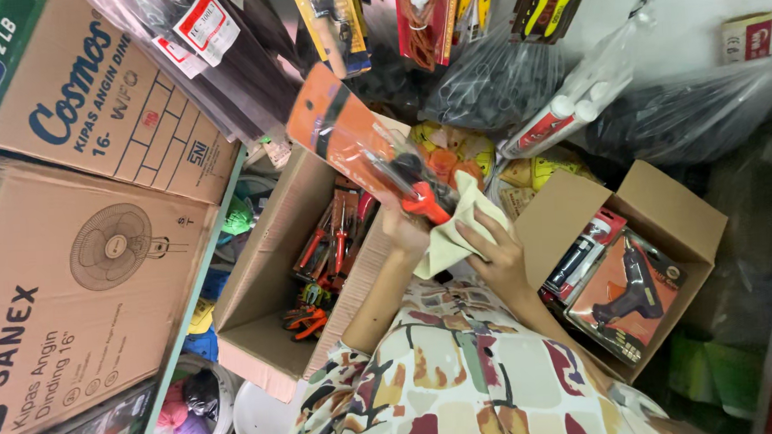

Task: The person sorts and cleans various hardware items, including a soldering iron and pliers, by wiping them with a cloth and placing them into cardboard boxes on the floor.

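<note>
— So, head view: where's the orange carded tool pack (360, 148)?

— Gripped at its lower end by the left hand (402, 229), long axis slanting up-left over the open carton (266, 285).

— Other hand?

— Right hand (498, 255) presses a cream cloth (453, 231) against it, fingers spread.

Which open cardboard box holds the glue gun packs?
The smaller box beside the right hand, with glue gun packs inside. The longer box, by the left hand, holds red-handled pliers.

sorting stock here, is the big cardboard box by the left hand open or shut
Open: the big cardboard box has its flaps folded back, and packaged pliers show inside.
</note>
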